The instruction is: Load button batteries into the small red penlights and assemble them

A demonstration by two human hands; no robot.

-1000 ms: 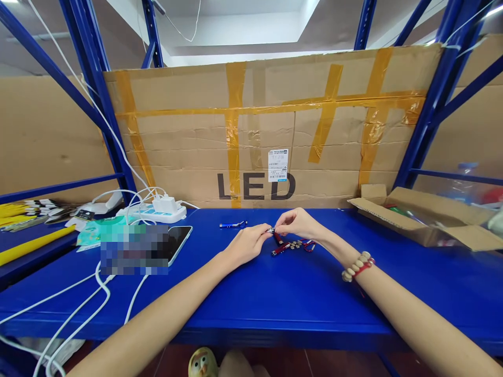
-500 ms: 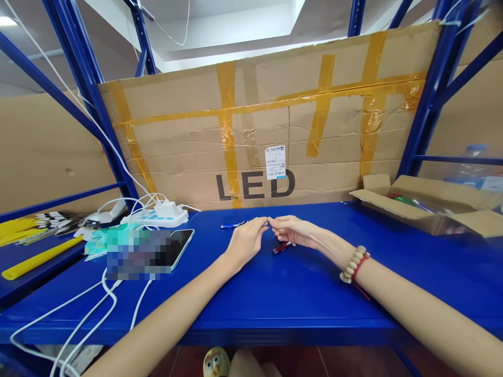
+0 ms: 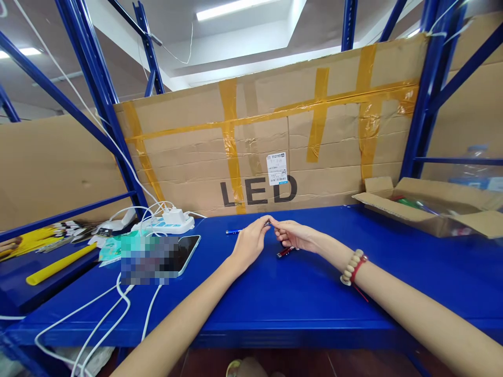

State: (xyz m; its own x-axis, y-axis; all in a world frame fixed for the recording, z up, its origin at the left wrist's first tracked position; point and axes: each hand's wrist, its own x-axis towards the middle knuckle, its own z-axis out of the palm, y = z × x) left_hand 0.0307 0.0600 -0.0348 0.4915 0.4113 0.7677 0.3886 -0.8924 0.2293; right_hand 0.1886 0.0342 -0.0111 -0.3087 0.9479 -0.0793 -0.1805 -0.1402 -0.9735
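My left hand (image 3: 252, 242) is closed, its fingertips pinched at a tiny silvery piece (image 3: 268, 223) too small to name. From the other side my right hand (image 3: 296, 235) meets it, thumb and forefinger pressed together at the same piece. A slim blue pen-shaped stick (image 3: 232, 231) lies just left of my left hand, its right end hidden behind that hand. Below my right hand rests a dark red stick (image 3: 285, 252) with shiny metal on it, partly covered by the fingers.
A phone (image 3: 189, 250) lies on the blue tabletop (image 3: 306, 298) to the left, near a white power strip (image 3: 176, 226) and cables. An open cardboard box (image 3: 424, 225) stands at right. A cardboard wall (image 3: 188, 167) closes the back. A yellow tube (image 3: 61, 264) lies far left.
The view has tilted up slightly and shifted left. Both hands stay pinched together at the small piece, with only slight finger movement.
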